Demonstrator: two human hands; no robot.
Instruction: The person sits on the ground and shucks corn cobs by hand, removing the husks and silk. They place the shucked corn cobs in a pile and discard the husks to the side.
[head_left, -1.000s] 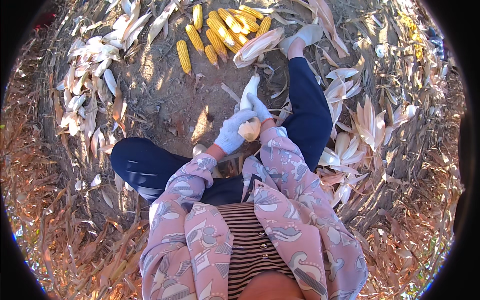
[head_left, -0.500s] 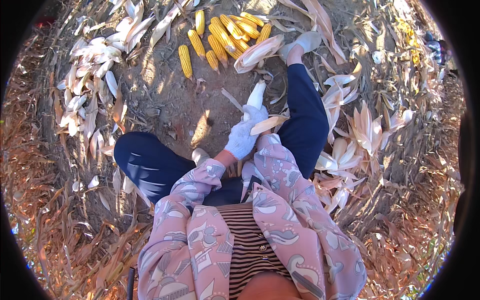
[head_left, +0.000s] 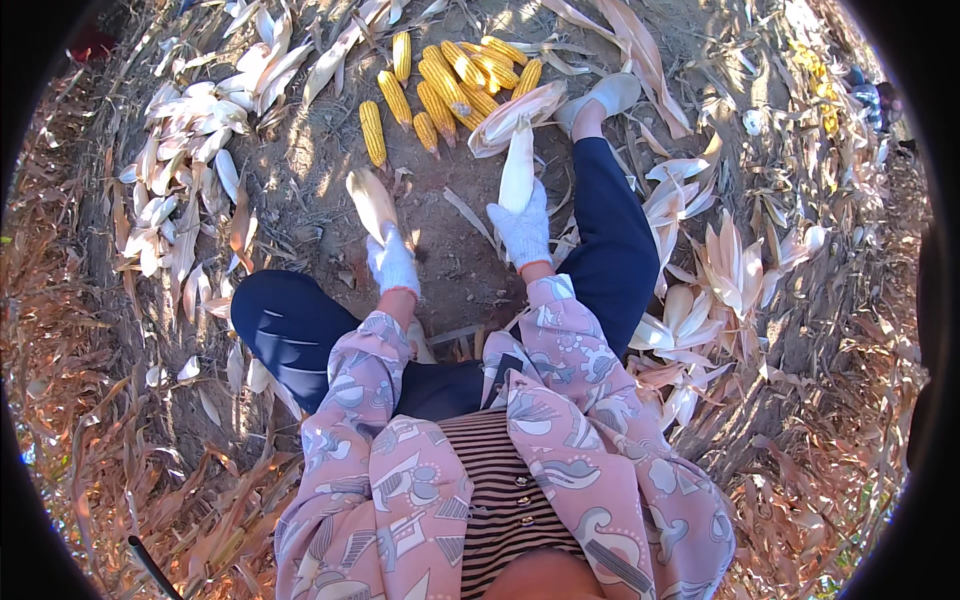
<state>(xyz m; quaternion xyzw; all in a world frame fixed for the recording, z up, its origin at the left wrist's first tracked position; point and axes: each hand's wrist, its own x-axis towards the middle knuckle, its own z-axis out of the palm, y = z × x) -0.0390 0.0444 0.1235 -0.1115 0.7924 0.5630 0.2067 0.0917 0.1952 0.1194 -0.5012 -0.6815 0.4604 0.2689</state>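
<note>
White knit gloves cover both of my hands. My left hand (head_left: 393, 262) grips a pale, dry corn husk (head_left: 371, 203) that points away from me over bare soil. To its right, my right hand (head_left: 524, 228) is wrapped round the lower end of an ear of corn (head_left: 517, 172) still covered in whitish husk, its tip upward in the view. Beyond the hands lies a pile of bare yellow corn cobs (head_left: 455, 78). Another ear in loose husk (head_left: 500, 128) rests at the pile's right edge, partly behind the held ear's tip.
Stripped husks (head_left: 195, 125) are heaped at the left, and more husks (head_left: 735, 260) lie right of my leg. My knees frame the soil, and my right shoe (head_left: 612, 97) stands beside the cobs. Dry leaves cover the surrounding ground. Part of another person (head_left: 872, 100) shows at the far right.
My hands were together on the ear. Now the left has moved away to the left with a husk piece, while the right holds the ear slightly farther forward.
</note>
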